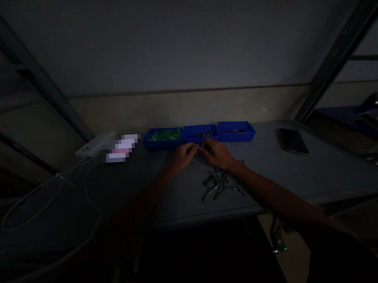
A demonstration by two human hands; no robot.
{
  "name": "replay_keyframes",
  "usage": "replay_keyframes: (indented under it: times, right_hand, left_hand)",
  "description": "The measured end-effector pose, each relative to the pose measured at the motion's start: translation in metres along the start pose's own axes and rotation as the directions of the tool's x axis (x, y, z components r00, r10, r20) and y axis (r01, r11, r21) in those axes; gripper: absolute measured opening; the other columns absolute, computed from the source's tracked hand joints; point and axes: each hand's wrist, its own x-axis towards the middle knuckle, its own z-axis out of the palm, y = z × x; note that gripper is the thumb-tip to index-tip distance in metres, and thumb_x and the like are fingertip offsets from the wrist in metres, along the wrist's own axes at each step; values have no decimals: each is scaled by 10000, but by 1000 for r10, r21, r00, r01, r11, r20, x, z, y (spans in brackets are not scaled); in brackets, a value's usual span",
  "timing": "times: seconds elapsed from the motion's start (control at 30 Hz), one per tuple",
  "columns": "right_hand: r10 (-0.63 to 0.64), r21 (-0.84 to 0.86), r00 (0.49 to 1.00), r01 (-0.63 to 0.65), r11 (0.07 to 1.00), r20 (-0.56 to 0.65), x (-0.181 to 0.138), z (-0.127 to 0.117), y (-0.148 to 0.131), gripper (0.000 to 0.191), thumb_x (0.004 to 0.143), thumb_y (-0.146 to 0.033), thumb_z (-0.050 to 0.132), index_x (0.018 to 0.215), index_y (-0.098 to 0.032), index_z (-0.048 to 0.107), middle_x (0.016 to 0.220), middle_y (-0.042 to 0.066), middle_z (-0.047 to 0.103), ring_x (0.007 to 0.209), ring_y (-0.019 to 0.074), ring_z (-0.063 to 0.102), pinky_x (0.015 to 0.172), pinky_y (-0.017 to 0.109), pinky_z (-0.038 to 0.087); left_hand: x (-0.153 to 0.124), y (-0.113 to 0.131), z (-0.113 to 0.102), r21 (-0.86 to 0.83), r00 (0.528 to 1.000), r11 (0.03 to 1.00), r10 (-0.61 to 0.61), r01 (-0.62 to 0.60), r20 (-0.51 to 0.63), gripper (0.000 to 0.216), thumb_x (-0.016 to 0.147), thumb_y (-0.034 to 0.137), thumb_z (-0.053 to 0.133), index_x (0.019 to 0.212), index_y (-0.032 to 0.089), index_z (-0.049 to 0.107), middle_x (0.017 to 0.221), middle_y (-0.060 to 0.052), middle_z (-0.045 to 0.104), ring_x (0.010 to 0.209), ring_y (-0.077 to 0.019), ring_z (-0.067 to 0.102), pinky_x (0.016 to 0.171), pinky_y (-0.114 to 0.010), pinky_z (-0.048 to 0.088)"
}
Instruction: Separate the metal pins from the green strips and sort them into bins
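My left hand [184,156] and my right hand [218,153] meet fingertip to fingertip over the table, just in front of the blue bins. Both are closed in a pinch; whatever lies between the fingers is too small and dark to make out. Below my right hand, a loose pile of slim metal pieces [219,183] lies on the grey tabletop [176,197]. Behind the hands, the middle blue bin [201,128] holds small metal parts. The left blue bin [146,140] contains green material under clear plastic, and the right blue bin [237,125] has a few thin metal pieces.
A dark phone [293,141] lies at the right of the table. At the left are a lit screen [122,149], partly blurred out, and a pale device [95,146] with white cables [87,188] trailing toward the front. A wall [187,107] stands behind the table.
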Motion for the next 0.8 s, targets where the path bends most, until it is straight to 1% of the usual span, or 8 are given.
replay_keyframes:
  times: [0.1, 0.2, 0.27, 0.33, 0.4, 0.5, 0.67, 0.8]
  right_hand:
    - [59, -97, 997, -64, 993, -56, 5, -3, 8, 201, 872, -320, 444, 886, -162, 566, 827, 61, 627, 731, 158, 559, 661, 250, 387]
    - [191, -190, 962, -228, 955, -196, 12, -8, 21, 260, 889, -368, 413, 928, -163, 567, 880, 80, 640, 775, 180, 580, 675, 263, 392]
    - [259, -230, 932, -318, 920, -253, 16, -10, 28, 282, 895, -385, 399, 961, -167, 566, 922, 90, 645, 805, 191, 588, 685, 269, 396]
    - [305, -252, 915, -370, 894, -264, 19, -10, 32, 290, 895, -393, 399, 981, -173, 568, 947, 96, 649, 821, 195, 594, 695, 273, 402]
    - [330, -264, 908, -395, 880, -257, 21, -9, 33, 300, 893, -402, 403, 979, -174, 578, 950, 102, 655, 819, 196, 600, 694, 271, 406]
    - [357, -272, 892, -429, 862, -277, 23, -6, 34, 323, 887, -423, 408, 969, -172, 593, 925, 105, 666, 808, 202, 612, 674, 269, 412]
    - [459, -263, 811, -561, 785, -362, 27, -8, 41, 352, 877, -447, 417, 980, -169, 606, 865, 108, 677, 781, 206, 628, 650, 273, 424]
    - [481, -269, 807, -575, 773, -342, 27, -10, 42, 366, 873, -455, 418, 972, -169, 624, 871, 121, 682, 784, 215, 637, 645, 282, 429]
  left_hand:
    - [-2, -2, -8, 84, 982, 993, 70, -85, 176, 290, 816, 407, 467, 821, 153, 607, 768, -31, 624, 726, -156, 577, 668, -253, 434]
    - [-5, -5, -16, 174, 926, 961, 143, -214, 349, 296, 726, 394, 601, 908, 161, 614, 876, -42, 621, 768, -158, 569, 701, -253, 438]
    - [-6, -5, -17, 195, 889, 943, 167, -271, 426, 245, 730, 356, 604, 891, 173, 618, 905, -37, 613, 768, -149, 566, 708, -248, 434]
    - [-6, -6, -14, 203, 879, 933, 183, -296, 441, 143, 753, 290, 574, 836, 181, 615, 869, -23, 609, 753, -143, 561, 701, -243, 427]
    - [-6, -6, -8, 199, 888, 932, 201, -304, 414, 75, 769, 226, 540, 771, 186, 602, 793, -12, 602, 733, -143, 555, 688, -241, 420]
    - [-5, -8, -4, 178, 893, 933, 225, -312, 389, 92, 780, 188, 509, 734, 196, 587, 728, -4, 594, 702, -146, 551, 660, -243, 413]
    - [-5, -15, -19, 140, 895, 949, 208, -283, 395, 59, 695, 225, 627, 741, 206, 596, 731, 2, 604, 671, -151, 565, 613, -241, 414]
    - [-5, -20, -29, 154, 887, 956, 160, -248, 433, 42, 691, 157, 592, 672, 195, 587, 696, 3, 594, 621, -138, 556, 576, -231, 403]
